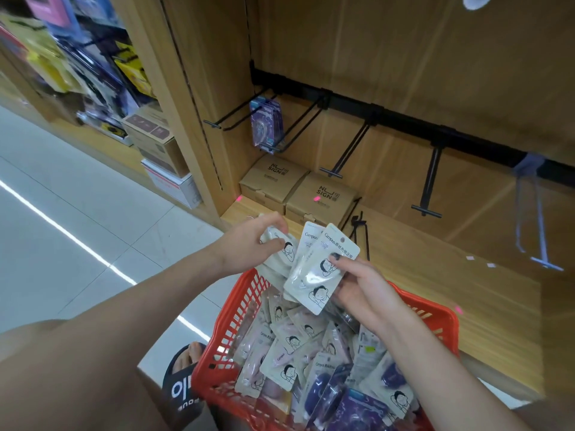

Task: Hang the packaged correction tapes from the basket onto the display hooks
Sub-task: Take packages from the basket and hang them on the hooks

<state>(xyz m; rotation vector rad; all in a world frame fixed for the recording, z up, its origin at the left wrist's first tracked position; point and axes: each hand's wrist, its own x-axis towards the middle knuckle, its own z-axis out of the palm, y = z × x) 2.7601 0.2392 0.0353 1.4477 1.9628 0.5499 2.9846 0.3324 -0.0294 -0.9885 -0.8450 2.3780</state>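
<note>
The red basket [236, 309] is standing on the floor just in front of the wooden shelf [435, 275], near the person's knees, so that the loose packets [289, 346] inside it are lying in easy reach below the hooks. It is holding many white packets with a small drawn figure, and some purple ones [326, 396] at the near end.

The right hand [364, 293] is holding a small fan of white packets [320, 269] above the basket. The thumb is pressing on the front of the top packet and the fingers are curling behind, so the hand is clamping the stack. The hanging holes are pointing up and away, toward the display, which I think is making them ready for a hook.

The left hand [249, 244] is pinching another white packet [281, 244] just beside this fan, between thumb and fingertips. It is probably sorting or lining up the packets before hanging.

The black hooks [429, 181] are sticking out from a black rail [404, 119] on the back wall. One hook on the left is already carrying a purple packet [266, 126]; the others are bare. Brown boxes [298, 188] are sitting on the shelf under them.
</note>
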